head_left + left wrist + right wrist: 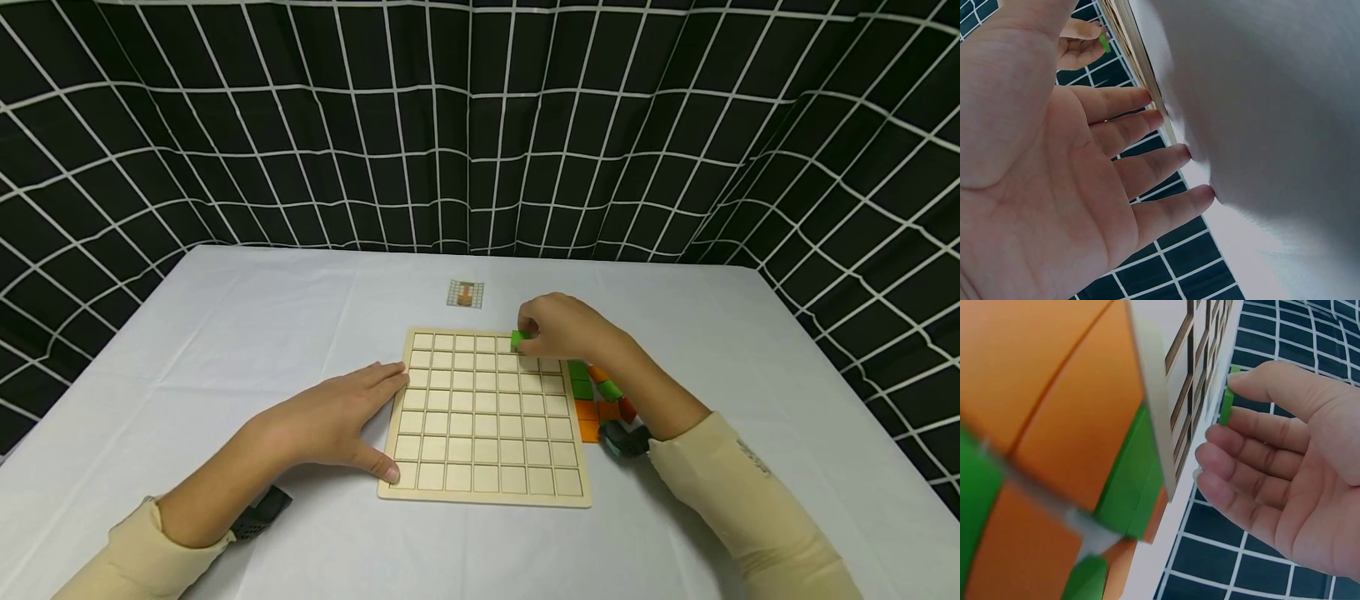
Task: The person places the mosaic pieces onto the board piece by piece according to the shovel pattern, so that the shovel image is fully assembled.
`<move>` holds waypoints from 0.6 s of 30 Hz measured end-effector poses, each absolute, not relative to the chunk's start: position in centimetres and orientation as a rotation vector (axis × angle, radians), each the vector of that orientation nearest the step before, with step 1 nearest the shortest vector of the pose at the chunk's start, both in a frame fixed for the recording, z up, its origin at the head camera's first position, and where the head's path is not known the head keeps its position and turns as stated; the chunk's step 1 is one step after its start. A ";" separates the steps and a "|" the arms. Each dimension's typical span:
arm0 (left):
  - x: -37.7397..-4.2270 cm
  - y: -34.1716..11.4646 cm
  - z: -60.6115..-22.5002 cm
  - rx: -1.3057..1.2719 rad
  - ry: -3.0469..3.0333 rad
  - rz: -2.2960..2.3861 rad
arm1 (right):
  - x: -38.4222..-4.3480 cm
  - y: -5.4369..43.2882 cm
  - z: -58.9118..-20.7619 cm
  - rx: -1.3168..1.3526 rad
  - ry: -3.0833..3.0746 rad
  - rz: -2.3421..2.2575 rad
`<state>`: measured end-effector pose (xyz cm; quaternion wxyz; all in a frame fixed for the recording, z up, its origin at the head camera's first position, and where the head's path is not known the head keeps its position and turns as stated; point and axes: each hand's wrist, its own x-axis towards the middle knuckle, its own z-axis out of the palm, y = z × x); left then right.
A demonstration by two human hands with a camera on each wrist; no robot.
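Observation:
A pale wooden grid board (483, 502) lies flat on the white table. My left hand (333, 421) rests along its left side, fingertips right at the edge and thumb at the lower left corner. In the left wrist view the fingers (1160, 165) are straight and spread. Over the board's far edge, my right hand (562, 327) pinches a small green square tile (517, 340). The right wrist view shows this green tile (1227, 407) edge-on between thumb and fingers, the other fingers loosely bent. The board's visible squares hold no tiles.
Right of the board lie green tiles (581, 388), orange tiles (587, 410) and a red piece (627, 408), partly under my right forearm. A small pattern card (465, 294) lies beyond the board. A black grid curtain (450, 125) hangs behind the table.

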<state>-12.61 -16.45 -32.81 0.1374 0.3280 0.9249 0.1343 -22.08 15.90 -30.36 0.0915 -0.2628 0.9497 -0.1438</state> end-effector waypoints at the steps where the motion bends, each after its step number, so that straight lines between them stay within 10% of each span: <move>1: -12.6 -16.4 -32.8 0.949 2.676 0.390 | -22.1 15.7 -30.4 -0.789 2.818 -0.427; 18: -12.6 -16.3 -32.7 0.943 2.663 0.403 | -23.0 12.8 -30.3 -0.880 2.774 -0.319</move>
